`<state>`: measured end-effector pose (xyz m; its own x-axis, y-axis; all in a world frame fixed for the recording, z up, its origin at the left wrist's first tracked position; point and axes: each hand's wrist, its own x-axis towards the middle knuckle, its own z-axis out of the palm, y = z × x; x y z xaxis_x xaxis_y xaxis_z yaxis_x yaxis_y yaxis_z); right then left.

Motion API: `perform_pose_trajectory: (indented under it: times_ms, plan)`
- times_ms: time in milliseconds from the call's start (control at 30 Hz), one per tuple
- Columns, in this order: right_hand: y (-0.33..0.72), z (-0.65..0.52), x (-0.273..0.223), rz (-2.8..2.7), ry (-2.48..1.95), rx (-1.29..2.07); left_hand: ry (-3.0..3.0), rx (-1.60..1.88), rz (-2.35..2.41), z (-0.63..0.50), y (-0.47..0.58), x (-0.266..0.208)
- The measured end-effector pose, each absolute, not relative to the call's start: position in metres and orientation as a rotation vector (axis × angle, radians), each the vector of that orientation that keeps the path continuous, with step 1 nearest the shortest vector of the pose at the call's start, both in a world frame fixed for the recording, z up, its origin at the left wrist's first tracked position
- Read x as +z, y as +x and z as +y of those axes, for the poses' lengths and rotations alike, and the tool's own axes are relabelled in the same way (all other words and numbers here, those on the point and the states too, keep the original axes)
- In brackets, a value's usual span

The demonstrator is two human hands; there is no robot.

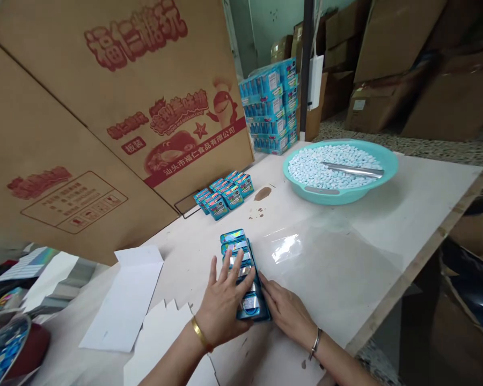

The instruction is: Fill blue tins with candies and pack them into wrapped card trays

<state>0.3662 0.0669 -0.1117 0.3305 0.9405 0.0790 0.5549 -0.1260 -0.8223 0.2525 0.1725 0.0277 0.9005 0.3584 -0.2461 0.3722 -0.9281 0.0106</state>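
A row of small blue packs with shiny tops (233,236) lies on the white table, running away from me. My left hand (222,302) rests over the row with its fingers spread, covering part of several packs. Along the row's right side, my right hand (288,312) lies with fingers stretched out, touching the edge near the closest packs. A clear plastic sheet (306,249) is spread to the right of the row. Farther back, several blue printed packs (218,206) stand grouped beside a large carton (197,145).
A turquoise basin (334,197) holds pale blue candies and a metal scoop (352,170). Wrapped blue packs (268,107) are stacked behind. Folded white card (123,292) and more white sheets (161,335) lie left. A red bowl (38,343) sits lower left.
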Motion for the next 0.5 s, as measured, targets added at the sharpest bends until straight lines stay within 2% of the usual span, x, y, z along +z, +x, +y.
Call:
perform_pose_trajectory:
  times_ms: [133,233,333,433,500]
  plan:
    - [0.379,0.066,-0.105,-1.290,-1.722,0.545,2.991,-0.370,0.502,0.179,0.249,0.009]
    - [0.414,0.067,-0.099,-1.204,-1.885,0.276,2.984,-0.360,0.455,0.181,0.249,0.006]
    - [0.452,0.072,-0.105,-1.174,-2.098,0.064,2.999,-0.161,0.409,0.166,0.252,0.012]
    - [0.473,0.077,-0.121,-1.227,-2.283,0.098,2.906,0.105,0.301,0.132,0.255,0.018]
    - [0.474,0.080,-0.131,-1.247,-2.338,0.135,2.744,0.146,0.162,0.108,0.256,0.016]
